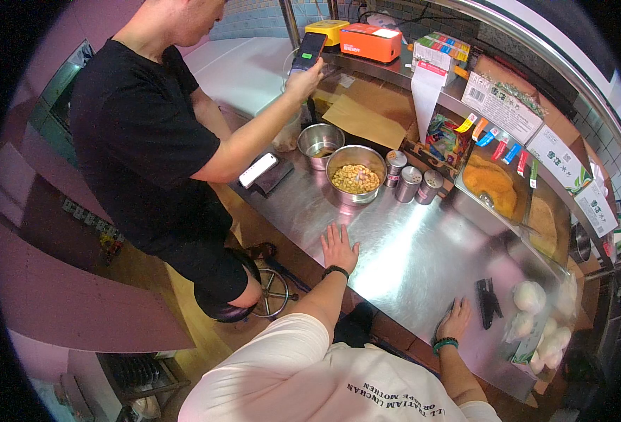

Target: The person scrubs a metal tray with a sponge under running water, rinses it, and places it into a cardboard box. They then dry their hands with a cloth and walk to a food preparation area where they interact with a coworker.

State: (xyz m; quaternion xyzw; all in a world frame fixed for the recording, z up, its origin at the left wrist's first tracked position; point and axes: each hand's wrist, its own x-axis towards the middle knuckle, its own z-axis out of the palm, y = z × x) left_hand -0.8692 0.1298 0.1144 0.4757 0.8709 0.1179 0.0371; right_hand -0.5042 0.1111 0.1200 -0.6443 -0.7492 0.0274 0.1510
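Note:
My left hand (340, 250) lies palm down on the stainless steel worktop (300, 219), fingers spread and holding nothing. Just beyond it stands a steel bowl (356, 196) of small yellow food pieces, perhaps peanuts. At the near edge of the worktop my right hand (454, 320) rests palm down with no object visible in it. A black hinged hand tool (487, 305) lies on the steel to its right, apart from the fingers. Further right are pale round items in clear plastic bags (529, 297).
A co-worker (141, 121) sits at the left, holding up a phone (308, 51). Another phone (258, 170) lies by the worktop's left edge. Shaker tins (408, 184) stand beside the bowl. Steel trays of orange powder (489, 184) and tan powder (542, 224) line the back right, below a shelf.

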